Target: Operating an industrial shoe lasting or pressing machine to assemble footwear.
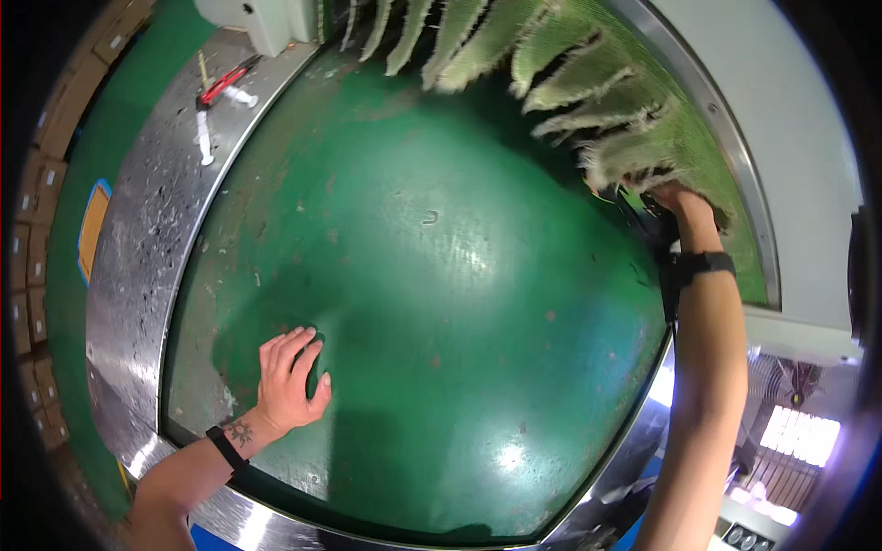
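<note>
My left hand [292, 386] is over the near left part of a green belt-like surface [395, 275], palm down. Its fingers are apart and slightly curled, with nothing in them. My right arm reaches to the far right, where my right hand [678, 196] goes in under a frayed green strip curtain [588, 83]. The strips hide its fingers, so what they hold, if anything, does not show. A dark object [643, 220] with small orange spots is close beside that hand, partly covered and blurred.
A steel side rail [138, 266] runs along the left, with a red-and-black tool [225, 84] and white plastic plunger-like pieces [204, 138] on it. A pale machine housing [772, 119] stands at the right. Cardboard boxes [37, 184] are stacked far left. A fan [797, 386] shows lower right.
</note>
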Available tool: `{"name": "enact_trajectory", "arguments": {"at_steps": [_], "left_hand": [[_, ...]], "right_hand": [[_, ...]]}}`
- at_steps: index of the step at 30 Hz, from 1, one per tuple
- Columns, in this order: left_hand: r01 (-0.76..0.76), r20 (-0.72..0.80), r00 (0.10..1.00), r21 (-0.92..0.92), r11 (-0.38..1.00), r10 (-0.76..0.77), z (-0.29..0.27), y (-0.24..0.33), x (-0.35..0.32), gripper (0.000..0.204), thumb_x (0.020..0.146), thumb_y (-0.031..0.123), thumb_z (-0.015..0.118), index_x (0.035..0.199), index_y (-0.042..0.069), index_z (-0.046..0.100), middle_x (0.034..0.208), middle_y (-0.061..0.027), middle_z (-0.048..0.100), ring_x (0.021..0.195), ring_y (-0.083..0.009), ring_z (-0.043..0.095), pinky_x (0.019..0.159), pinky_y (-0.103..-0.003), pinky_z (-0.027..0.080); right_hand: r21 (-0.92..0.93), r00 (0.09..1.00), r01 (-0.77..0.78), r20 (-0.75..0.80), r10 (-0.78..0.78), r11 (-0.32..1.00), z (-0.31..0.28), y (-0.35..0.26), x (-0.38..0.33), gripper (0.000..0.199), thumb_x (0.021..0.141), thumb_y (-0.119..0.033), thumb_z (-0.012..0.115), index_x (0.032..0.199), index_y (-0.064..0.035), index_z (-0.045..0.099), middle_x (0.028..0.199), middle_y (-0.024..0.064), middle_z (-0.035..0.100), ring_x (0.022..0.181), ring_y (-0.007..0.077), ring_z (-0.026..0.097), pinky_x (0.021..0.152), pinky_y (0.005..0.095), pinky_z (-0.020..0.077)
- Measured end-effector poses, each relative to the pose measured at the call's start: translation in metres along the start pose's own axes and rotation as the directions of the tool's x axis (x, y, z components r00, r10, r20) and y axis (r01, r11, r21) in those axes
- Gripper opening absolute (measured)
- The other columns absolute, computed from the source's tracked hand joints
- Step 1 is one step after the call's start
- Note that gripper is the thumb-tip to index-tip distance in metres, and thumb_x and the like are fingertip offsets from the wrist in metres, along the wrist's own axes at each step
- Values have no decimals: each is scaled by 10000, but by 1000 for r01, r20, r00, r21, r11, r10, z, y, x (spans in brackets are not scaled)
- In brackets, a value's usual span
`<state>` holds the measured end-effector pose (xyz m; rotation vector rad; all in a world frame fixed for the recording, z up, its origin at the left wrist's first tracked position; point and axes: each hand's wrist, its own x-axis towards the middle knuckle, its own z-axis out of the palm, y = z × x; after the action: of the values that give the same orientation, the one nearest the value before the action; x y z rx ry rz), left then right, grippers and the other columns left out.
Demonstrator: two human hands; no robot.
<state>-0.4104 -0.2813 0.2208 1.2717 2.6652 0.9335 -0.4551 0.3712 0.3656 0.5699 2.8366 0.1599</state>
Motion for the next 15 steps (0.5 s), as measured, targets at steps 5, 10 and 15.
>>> {"name": "enact_trajectory", "arguments": {"at_steps": [5,10,15], "left_hand": [[72,-32,997,142,987,-68,-52,2,-42,492,724,155,612,1172,-19,506,1254,-185,488,1166,-366,461,988,-514,346],[97,-41,995,103,990,-93,-32,19,-50,506,749,201,614,1180,-37,498,1265,-205,481,1183,-385,450,1025,-505,330],[602,662,706,-376,705,-250,-70,137,-42,786,879,561,545,1366,-40,405,1430,-249,368,1296,-384,395,1096,-485,297]], "right_hand": [[-317,997,58,-30,-72,947,11,-132,-129,568,772,-446,676,1149,-34,579,924,154,661,815,326,651,698,445,523],[583,945,-194,-104,310,789,-19,-238,-438,546,682,-432,819,965,-8,622,810,171,660,763,340,650,637,383,535],[896,908,-334,223,354,292,-97,-305,-666,545,675,-369,832,1088,-77,631,921,127,689,852,299,665,756,362,542]]}}
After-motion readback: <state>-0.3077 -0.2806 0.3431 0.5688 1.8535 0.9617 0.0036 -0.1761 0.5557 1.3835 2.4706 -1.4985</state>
